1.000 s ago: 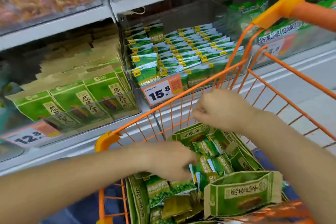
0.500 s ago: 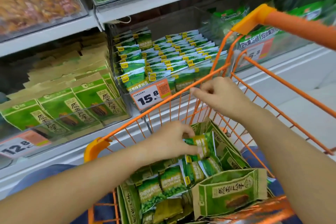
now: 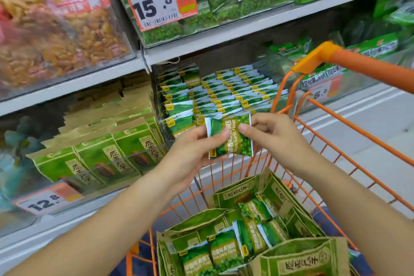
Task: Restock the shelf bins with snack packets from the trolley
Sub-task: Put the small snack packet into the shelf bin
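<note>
Both bare forearms reach up from 7 and 5 o'clock to meet mid-frame, left hand (image 3: pixel 192 152) palm-up with its thumb pinching across a green packet (image 3: pixel 229 138), right hand (image 3: pixel 275 136) pinching that packet's right edge between thumb and curled fingers.

Glossy plastic packet (image 3: pixel 229 136) (orange-coated wire trolley (image 3: pixel 349 141)), clear plastic bins (image 3: pixel 125 159).

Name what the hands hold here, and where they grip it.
One green pea packet: left hand pinches its left edge, right hand its right side, above the trolley.
</note>
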Demonstrator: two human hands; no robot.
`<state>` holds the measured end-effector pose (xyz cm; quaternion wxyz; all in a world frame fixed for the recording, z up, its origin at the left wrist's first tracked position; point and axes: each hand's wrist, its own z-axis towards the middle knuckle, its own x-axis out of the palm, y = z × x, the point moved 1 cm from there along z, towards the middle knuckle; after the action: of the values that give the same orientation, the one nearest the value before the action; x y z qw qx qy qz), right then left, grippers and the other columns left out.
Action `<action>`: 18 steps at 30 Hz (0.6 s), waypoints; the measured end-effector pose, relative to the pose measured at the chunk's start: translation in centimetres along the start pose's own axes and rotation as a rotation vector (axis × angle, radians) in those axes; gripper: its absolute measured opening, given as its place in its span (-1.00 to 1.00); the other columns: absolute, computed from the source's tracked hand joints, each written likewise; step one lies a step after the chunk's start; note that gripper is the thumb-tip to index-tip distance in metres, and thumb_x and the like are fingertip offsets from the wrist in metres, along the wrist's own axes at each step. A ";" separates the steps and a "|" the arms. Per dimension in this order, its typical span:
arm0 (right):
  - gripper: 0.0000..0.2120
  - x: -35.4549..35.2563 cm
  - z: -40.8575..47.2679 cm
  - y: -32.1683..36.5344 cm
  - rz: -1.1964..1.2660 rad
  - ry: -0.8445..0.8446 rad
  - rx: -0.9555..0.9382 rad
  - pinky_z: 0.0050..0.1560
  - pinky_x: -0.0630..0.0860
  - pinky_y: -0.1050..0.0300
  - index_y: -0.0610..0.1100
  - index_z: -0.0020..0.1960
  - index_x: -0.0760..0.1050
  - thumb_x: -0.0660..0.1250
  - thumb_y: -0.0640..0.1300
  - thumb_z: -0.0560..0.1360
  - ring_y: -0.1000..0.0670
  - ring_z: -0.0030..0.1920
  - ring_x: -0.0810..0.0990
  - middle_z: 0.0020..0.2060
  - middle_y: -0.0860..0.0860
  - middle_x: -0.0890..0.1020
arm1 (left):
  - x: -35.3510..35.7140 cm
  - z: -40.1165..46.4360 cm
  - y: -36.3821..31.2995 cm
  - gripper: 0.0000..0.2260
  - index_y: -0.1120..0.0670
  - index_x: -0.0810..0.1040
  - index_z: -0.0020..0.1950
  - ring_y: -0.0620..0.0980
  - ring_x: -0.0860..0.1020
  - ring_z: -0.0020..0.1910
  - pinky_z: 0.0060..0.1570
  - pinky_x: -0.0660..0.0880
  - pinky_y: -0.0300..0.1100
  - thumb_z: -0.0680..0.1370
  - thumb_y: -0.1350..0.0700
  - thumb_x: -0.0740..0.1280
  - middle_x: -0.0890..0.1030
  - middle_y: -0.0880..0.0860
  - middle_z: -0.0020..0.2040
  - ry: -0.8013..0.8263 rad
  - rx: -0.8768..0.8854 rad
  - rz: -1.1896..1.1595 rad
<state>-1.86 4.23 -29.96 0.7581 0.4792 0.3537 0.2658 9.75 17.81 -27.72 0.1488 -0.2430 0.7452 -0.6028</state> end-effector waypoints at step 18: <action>-0.52 0.1 0.7 -4.9 -1.011 -0.062 -0.203 0.30 0.22 -0.05 -0.10 0.08 0.62 0.05 0.15 0.50 -0.14 0.09 0.58 -0.05 -0.03 0.63 | -5.5 18.1 -8.1 -0.58 -0.03 0.34 0.46 0.11 0.47 0.27 0.15 0.42 -0.10 0.60 -0.01 0.28 0.46 0.06 0.37 -0.492 0.232 1.442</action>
<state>-0.94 1.97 -34.32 0.8445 0.1799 0.4911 -0.1152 25.18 4.59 -24.44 0.6910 0.1930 0.5966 -0.3596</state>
